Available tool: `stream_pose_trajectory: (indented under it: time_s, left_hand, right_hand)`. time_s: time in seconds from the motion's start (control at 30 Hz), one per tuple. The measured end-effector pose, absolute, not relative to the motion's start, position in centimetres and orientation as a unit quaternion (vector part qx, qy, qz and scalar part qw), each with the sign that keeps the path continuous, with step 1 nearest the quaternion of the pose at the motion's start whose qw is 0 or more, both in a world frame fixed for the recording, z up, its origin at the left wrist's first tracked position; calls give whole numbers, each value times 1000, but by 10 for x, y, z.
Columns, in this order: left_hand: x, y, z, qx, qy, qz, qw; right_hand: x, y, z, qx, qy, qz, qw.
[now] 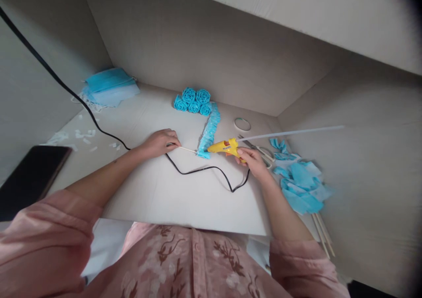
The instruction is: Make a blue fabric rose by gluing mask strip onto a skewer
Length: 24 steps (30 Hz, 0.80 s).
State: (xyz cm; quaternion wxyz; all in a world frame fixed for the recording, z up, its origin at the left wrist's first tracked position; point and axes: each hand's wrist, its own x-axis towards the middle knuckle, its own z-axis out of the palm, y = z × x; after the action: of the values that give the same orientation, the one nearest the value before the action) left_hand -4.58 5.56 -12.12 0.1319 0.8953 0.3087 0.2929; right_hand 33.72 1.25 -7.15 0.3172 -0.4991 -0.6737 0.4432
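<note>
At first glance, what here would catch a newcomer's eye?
Probably the yellow glue gun in the right hand, its tip at or near the close end of a ruffled blue strip. The blue rosettes also stand out, bunched at the strip's far end. The left hand holds a thin stick that reaches the strip's close end.

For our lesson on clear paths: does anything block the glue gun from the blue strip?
Nothing visible does. The glue gun, in the right hand, has its nozzle at the blue strip; the black cord lies outside that path.
</note>
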Motion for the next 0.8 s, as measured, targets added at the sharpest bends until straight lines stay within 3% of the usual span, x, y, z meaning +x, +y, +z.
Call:
stream_pose_trajectory:
  time_s: [0.2,0.43,0.8]
  left_hand:
    - [-46,55,-120,893,316,289,141]
    - [-46,55,-121,890,321,285,151]
    - [-47,58,-121,891,313,281,170]
  right_hand:
    - [339,12,-75,-501,-635,463,361]
    - [336,12,-73,-495,-669,454,319]
    - [337,12,-75,-495,-645,468,347]
